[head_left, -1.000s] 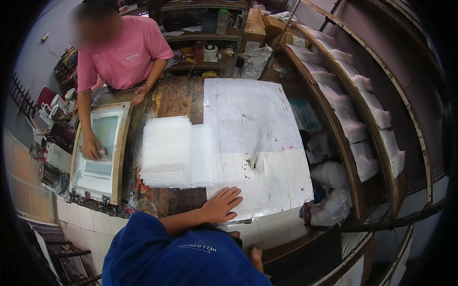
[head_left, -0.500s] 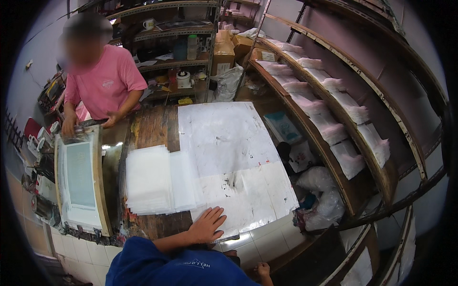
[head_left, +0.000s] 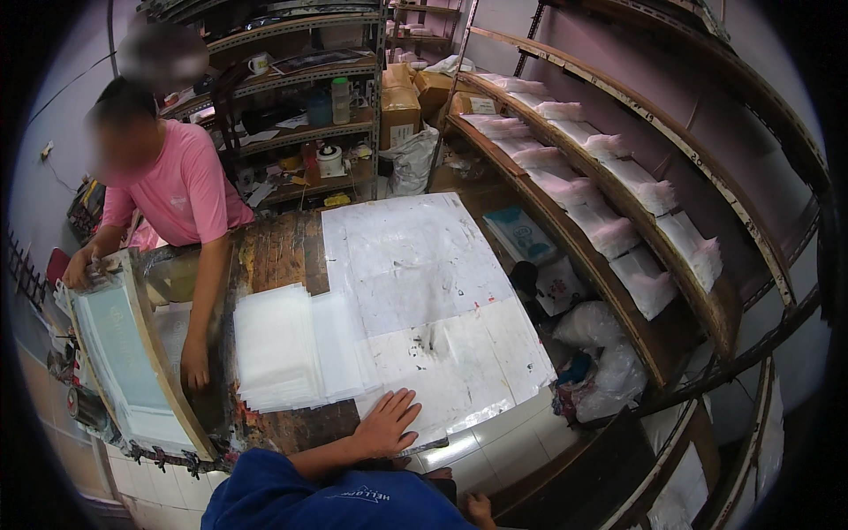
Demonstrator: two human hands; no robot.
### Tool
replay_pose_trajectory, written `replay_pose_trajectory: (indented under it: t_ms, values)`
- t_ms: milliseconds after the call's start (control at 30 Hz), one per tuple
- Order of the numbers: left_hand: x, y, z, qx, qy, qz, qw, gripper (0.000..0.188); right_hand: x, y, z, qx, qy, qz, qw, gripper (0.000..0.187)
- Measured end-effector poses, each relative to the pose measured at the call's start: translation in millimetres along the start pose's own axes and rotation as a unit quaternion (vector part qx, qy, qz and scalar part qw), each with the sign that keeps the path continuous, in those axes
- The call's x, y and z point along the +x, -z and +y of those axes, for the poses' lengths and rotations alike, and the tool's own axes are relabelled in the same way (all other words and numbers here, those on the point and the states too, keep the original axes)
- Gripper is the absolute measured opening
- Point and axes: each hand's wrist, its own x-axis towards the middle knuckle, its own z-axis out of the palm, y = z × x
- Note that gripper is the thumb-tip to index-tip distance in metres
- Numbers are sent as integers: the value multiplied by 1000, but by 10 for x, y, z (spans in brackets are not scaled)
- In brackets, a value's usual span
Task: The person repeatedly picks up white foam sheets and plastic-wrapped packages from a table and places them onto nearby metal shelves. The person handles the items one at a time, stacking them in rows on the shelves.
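My left hand [head_left: 387, 424] lies flat with fingers spread on the near edge of large white sheets [head_left: 415, 265] smudged with dark marks, which cover the table's right part. It is empty. Just left of it is a stack of thin, whitish translucent sheets [head_left: 276, 349]. My right hand [head_left: 480, 509] hangs low by the bottom edge, off the table; its fingers are too small and cut off to read. At the far left a co-worker in pink grips a wooden-framed printing screen [head_left: 124, 349], tilted up on one side. The co-worker's other hand [head_left: 195, 362] reaches down beside it.
Shelf racks [head_left: 618, 190] on the right hold rows of pinkish-white plastic packs. Clear plastic bags [head_left: 609, 380] lie on the floor beside the table. At the back stand metal shelves [head_left: 309, 124] and cardboard boxes [head_left: 399, 106].
The co-worker has raised the screen's near side, shifted one hand to its far-left corner, and stretched the other arm in beneath or beside it. My left hand stays flat in place.
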Motion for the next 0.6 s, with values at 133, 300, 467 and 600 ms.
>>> replay_pose_trajectory:
  t_ms: [133,300,467,600]
  values:
    - [-16,10,2,0,3,-3,1000,59,46,52,115,95,-85,-33,991,36]
    - [-21,-24,-8,3,5,-4,1000,59,6,260,-40,37,-108,-26,993,38]
    - [-15,-25,-14,5,2,-4,1000,59,114,196,-103,-49,-32,-7,998,36]
    - [-49,-45,-22,7,3,3,1000,58,27,235,-447,76,-96,-35,992,37]
